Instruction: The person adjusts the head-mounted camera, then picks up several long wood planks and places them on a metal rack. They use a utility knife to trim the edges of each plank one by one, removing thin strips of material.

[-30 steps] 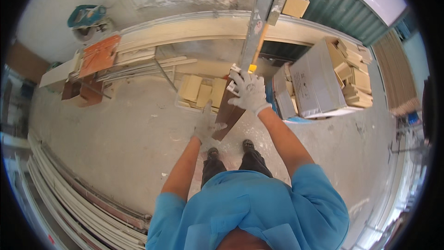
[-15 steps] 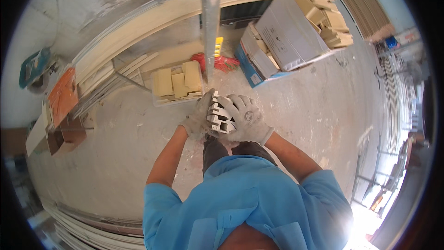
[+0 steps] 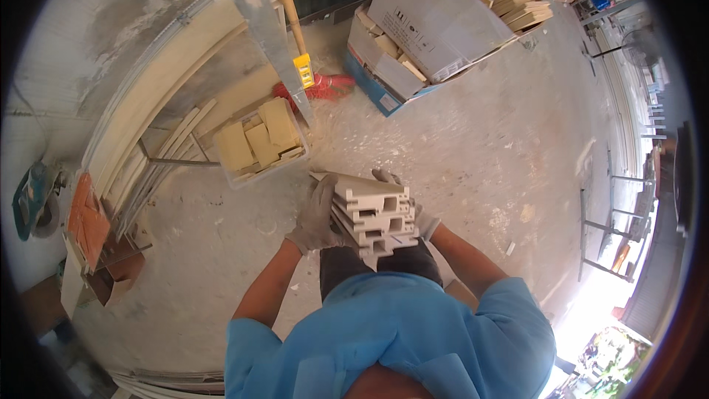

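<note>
Between my two gloved hands, in front of my legs, is a stack of cream hollow plastic profiles (image 3: 368, 202). Their cut ends, with square openings and notches, face up toward me. My left hand (image 3: 319, 216) is closed along the stack's left side, in a grey glove. My right hand (image 3: 426, 223) holds the opposite side; the stack hides most of it, and only fingertips at the far edge and part of the palm show.
A clear plastic bin (image 3: 305, 154) of cream offcuts stands ahead to the left. Beyond are a red broom (image 3: 325, 87), a metal post (image 3: 260, 26) and a large carton (image 3: 413, 18) full of pieces. An orange sheet (image 3: 88, 220) and long strips (image 3: 173, 140) lie left.
The profiles have turned so their cut ends face me more squarely. My hands have moved farther apart, to either side of the stack. The whole view has also shifted.
</note>
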### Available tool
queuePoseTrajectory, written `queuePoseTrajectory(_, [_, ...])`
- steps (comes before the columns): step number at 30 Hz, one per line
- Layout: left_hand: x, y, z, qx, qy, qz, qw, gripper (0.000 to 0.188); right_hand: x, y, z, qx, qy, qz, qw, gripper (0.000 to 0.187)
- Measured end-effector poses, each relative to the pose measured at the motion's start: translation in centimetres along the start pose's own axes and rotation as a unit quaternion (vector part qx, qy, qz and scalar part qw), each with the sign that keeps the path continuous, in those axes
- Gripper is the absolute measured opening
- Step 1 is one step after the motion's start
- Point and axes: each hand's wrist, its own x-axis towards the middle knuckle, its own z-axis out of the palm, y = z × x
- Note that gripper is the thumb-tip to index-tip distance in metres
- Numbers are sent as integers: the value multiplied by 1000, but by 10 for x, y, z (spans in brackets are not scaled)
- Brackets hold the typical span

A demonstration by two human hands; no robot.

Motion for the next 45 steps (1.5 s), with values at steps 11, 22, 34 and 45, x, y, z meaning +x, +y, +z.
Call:
queuePoseTrajectory(11, [78,-42,73,-222,-31,-106,969,138,2,14,-83,212,-88,-51,972,83])
queuePoseTrajectory(22, [309,327,10,-276,-18,187,943,111,-222,-248,-276,-129,219,-354,900,107])
queuePoseTrajectory(34, [542,698,-12,-492,117,396,767,65,-359,-395,-540,-96,216,-605,760,92])
queuePoseTrajectory(45, [881,876,327,-601,-268,264,705,39,-466,-285,-871,-12,556,-363,748,69])
